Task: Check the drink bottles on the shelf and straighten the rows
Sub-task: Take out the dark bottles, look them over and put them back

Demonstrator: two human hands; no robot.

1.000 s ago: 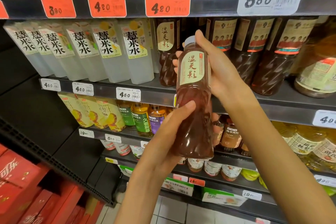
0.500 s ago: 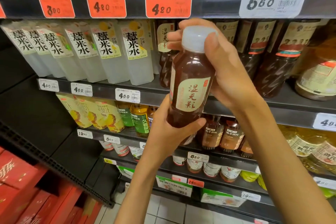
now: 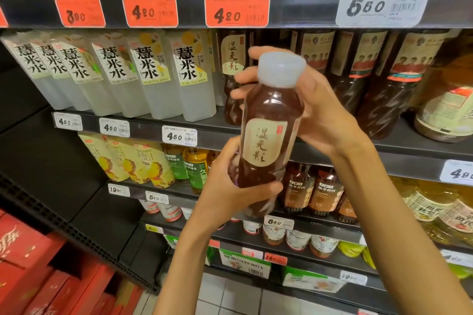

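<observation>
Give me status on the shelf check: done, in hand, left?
Done: the white bottles stand in an even row. In hand: one brown bottle is off the shelf, left hand gripping its base, right hand behind its neck. Left: return it beside its twin; lower rows look unchecked.

Dim warm store light, dark left side, soft motion blur throughout, wide-angle bending at edges

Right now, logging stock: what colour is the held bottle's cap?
Pale translucent white cap, clearest in the head view.
</observation>
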